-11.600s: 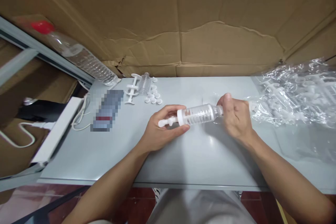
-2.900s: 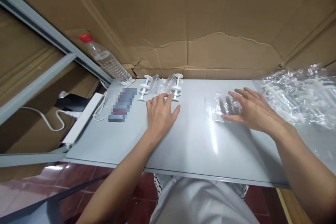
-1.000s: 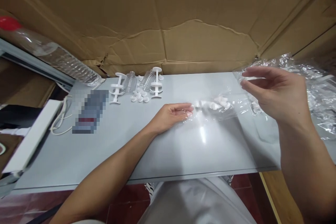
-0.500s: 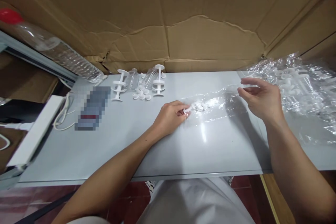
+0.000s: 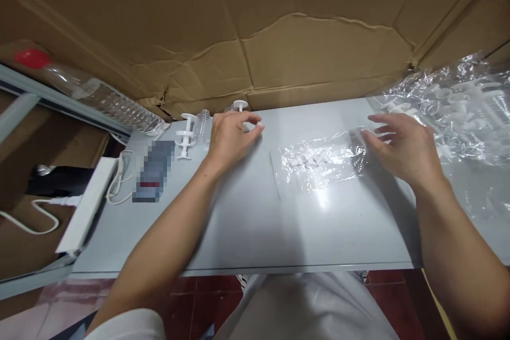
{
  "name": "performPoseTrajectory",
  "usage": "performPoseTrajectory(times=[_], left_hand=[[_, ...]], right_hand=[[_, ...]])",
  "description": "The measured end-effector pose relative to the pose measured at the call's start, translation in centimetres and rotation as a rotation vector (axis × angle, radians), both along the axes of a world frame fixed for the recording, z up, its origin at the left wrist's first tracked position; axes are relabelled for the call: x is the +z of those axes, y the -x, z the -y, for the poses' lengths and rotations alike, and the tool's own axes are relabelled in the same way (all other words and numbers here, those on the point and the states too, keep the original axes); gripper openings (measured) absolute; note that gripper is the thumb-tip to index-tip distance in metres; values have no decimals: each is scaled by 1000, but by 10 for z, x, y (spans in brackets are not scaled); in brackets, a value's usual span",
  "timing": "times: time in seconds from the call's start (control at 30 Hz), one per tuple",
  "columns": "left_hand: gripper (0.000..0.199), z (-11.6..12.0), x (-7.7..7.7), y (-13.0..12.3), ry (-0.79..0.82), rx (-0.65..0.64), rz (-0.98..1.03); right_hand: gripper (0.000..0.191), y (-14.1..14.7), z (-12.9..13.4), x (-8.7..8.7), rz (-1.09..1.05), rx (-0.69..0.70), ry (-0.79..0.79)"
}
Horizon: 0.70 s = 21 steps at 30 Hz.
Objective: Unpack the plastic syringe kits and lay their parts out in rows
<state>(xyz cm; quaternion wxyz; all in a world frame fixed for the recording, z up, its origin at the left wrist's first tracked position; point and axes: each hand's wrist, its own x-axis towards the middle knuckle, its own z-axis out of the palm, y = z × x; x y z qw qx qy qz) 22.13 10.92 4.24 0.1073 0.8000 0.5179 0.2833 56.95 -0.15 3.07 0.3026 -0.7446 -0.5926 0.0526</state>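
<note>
- Head view, far left at nine o'clock: a white power strip (image 5: 85, 206) with its white cable (image 5: 119, 180) lies along the edge of the pale grey bench (image 5: 247, 223).
- At ten o'clock a clear plastic water bottle with a red cap (image 5: 91, 95) lies on its side against the brown cardboard wall (image 5: 255, 26).
- Just right of the cable, a dark rectangular object, blurred out (image 5: 153, 171), rests flat on the bench.
- At eleven o'clock, a white plastic plunger beside a clear ribbed barrel (image 5: 193, 127) lies near the cardboard; a second white plunger (image 5: 240, 105) shows just past the fingers.
- The left hand (image 5: 229, 135) reaches over these parts, fingers curled, with a small white plastic cap (image 5: 260, 125) pinched at the fingertips.
- At the centre, toward one o'clock, a small clear plastic bag of white caps (image 5: 319, 162) lies flat on the bench, well apart from the left hand.
- The right hand (image 5: 402, 146) is spread open at two o'clock, palm down, its fingertips touching the right end of that small bag; it grips nothing.
- At the far right, two to three o'clock, a large crumpled clear plastic bag of white plungers and barrels (image 5: 458, 106) rests on the bench just beyond the right hand.
</note>
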Motion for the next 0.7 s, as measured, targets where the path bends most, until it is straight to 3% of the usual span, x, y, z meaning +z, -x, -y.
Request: performPoseTrajectory(times=[0.1,0.2,0.3,0.4,0.5,0.57,0.7], left_hand=[[9,-25,-9,-11,-41,25,-201],[11,-36,-14,-15,-58,31,-362],[13,-24,-7,-11,-117,26,-390],[17,12,6,0,-155,14,-251],[13,54,13,11,127,-65,-142],[13,73,9,14,338,-127,-62],[16,82,-11,3,495,-205,114]], right_hand=[[37,3,3,-3,68,29,-14],[40,7,6,-6,128,37,-52],[40,14,10,-10,209,81,-138],[39,27,12,-13,253,173,-199],[38,42,13,-17,301,285,-212],[38,51,13,-22,351,343,-187],[46,59,13,-32,406,391,-100]])
